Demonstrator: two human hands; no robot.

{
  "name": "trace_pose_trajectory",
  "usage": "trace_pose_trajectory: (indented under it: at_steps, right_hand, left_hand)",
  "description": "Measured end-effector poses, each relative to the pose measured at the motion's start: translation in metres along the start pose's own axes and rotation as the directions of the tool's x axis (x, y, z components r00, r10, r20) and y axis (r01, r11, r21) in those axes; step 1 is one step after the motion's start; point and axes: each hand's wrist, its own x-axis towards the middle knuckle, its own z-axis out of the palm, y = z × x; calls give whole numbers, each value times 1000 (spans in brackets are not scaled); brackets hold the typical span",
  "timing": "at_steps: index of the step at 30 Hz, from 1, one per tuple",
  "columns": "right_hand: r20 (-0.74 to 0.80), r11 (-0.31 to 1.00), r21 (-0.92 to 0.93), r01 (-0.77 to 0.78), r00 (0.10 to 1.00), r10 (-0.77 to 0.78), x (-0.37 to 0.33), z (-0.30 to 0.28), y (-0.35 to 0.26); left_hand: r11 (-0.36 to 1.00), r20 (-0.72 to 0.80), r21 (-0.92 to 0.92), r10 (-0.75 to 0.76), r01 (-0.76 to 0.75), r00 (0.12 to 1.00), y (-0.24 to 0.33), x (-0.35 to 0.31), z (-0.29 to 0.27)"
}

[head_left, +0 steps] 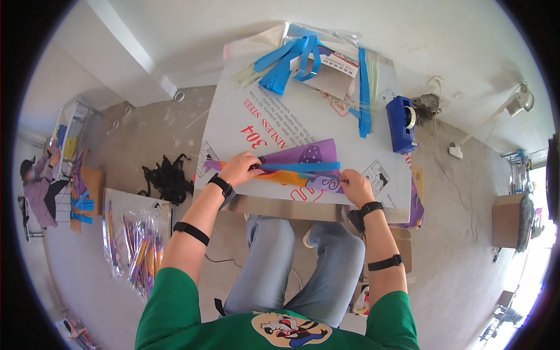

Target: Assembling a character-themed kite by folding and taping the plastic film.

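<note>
A folded purple and orange printed sheet (pixel 318 153) lies across the near part of the table, narrow at its left end and wider at the right. Along it runs a flat blue strip (pixel 303 167). My left hand (pixel 238 170) is closed on the sheet's narrow part, with a small dark thing by its fingertips that I cannot make out. At the lower right corner, beside the strip's end, the fingers of my right hand (pixel 356 188) pinch the sheet's edge. Both forearms wear black bands.
Blue strips (pixel 277 74), thin pale rods (pixel 251 73) and a box (pixel 329 73) occupy the table's far side. A blue tape dispenser (pixel 401 124) stands at its right edge. Wrapped colourful pieces (pixel 143 251) fill a lower surface at left. Another person (pixel 41 186) sits far left.
</note>
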Motion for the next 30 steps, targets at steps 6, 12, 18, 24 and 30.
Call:
trace_pose_trajectory:
  at_steps: [6,12,18,24,30]
  right_hand:
    - [-38,986,-122,117,992,-122,-25,1,-9]
    - [5,952,-205,229,972,-233,-38,-4,-21]
    - [59,864,-333,378,923,-381,-50,-7,-30]
    - [28,860,-344,377,920,-392,-48,3,-44]
    - [-22,813,-397,426,881,-473,-32,31,-49]
  left_hand:
    - [981,-130,164,126,-104,983,10,-23,10]
    - [980,-138,169,132,-108,982,6,-34,14]
    - [955,-58,255,169,-149,984,2,-38,15]
    - [881,76,453,119,-141,990,11,-51,20]
    - [943,-1,312,126,-119,992,17,-57,22]
